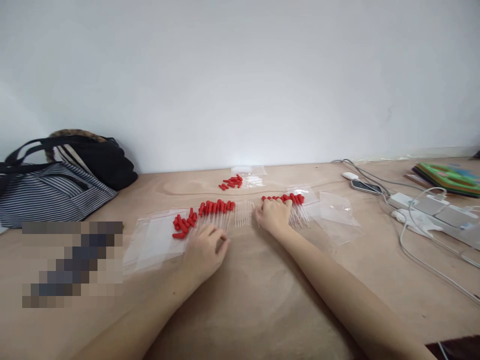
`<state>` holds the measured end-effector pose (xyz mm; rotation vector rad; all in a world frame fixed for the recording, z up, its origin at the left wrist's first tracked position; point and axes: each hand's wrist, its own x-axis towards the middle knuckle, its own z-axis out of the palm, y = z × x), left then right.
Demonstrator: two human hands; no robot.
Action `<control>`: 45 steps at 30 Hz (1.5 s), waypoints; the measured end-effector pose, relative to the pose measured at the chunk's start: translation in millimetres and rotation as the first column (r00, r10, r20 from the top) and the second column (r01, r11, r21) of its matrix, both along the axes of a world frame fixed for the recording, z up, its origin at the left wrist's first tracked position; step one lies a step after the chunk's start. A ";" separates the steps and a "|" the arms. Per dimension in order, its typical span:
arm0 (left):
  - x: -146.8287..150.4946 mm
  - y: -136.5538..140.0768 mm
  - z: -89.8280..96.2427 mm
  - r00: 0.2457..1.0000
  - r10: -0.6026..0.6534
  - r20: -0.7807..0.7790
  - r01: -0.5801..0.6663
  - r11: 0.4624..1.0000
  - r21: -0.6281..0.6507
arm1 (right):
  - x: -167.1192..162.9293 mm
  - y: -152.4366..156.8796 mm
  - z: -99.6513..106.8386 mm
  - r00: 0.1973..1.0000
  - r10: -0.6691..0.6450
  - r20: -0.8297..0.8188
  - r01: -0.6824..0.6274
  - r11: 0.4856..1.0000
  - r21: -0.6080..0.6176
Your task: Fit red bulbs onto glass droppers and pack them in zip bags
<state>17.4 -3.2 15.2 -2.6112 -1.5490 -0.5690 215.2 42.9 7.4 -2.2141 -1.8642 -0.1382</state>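
1. Both forearms reach in from 6 o'clock over the tan surface. The left hand lies palm down, fingers loosely spread on the tips of a row of red-capped droppers, gripping nothing.
2. The right hand at 12 o'clock curls over a second dropper row — whether its fingers pinch one, I cannot tell.
3. The step appears to be lining droppers up side by side; the next move calls for a light, level touch.
4. Clear plastic bags at 10 o'clock lie flat and look empty; another bag at 2 o'clock too.
5. Farther off, loose red caps lie by a small packet — its contents unclear.
6. A striped bag sits far left.
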 end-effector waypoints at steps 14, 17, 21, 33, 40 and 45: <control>-102.9 50.9 30.7 0.980 0.153 -0.126 -0.188 0.918 -0.350 | -13.1 15.6 4.4 0.998 -0.030 -0.050 0.020 0.980 -0.196; -103.3 54.0 24.4 0.975 0.179 -0.129 -0.214 0.914 -0.346 | -14.6 19.0 4.1 0.999 -0.013 -0.047 0.003 0.980 -0.200; -107.7 56.9 20.8 0.964 0.233 -0.124 -0.262 0.906 -0.334 | -14.4 15.8 8.4 0.999 0.032 -0.039 -0.039 0.985 -0.171; -101.3 46.6 37.2 0.989 0.124 -0.087 -0.149 0.898 -0.414 | 44.3 -61.7 -16.5 0.766 0.575 0.286 -0.634 0.748 0.195; -71.8 20.8 55.4 0.961 -0.100 0.258 0.238 0.773 -0.588 | 57.7 -77.4 -23.0 0.663 0.689 0.293 -0.746 0.578 0.330; -16.6 10.4 17.1 0.854 -0.137 0.502 0.448 0.684 -0.576 | 53.8 -76.2 -22.3 0.654 0.707 0.270 -0.755 0.587 0.292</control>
